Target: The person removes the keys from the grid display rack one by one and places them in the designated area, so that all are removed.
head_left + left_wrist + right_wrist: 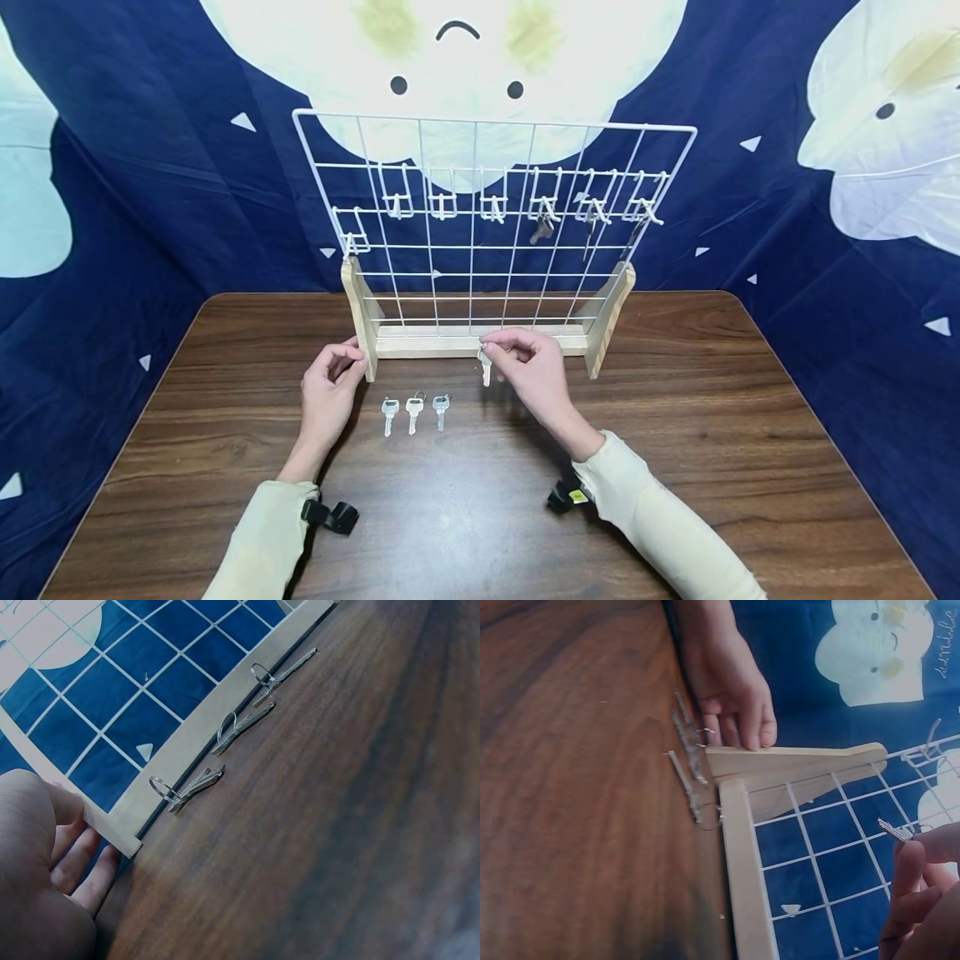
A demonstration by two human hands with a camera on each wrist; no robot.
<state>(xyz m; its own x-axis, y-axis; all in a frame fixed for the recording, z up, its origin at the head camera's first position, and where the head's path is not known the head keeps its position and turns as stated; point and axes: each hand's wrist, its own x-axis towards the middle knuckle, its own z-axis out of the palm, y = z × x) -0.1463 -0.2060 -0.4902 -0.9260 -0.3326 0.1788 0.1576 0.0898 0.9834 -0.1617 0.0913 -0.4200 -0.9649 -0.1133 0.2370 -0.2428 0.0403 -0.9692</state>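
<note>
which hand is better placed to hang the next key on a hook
Likely the right hand: it pinches a key, lower than an empty hook. The left hand touches the left wooden support and holds no key.

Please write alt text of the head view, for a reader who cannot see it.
A right hand pinches a key before a white wire rack; the left hand touches the rack's wooden support. Three keys lie on the table; other keys hang from hooks.

Cream sleeves (667,521), black wrist cameras (343,518), one yellow label (578,497)
</note>
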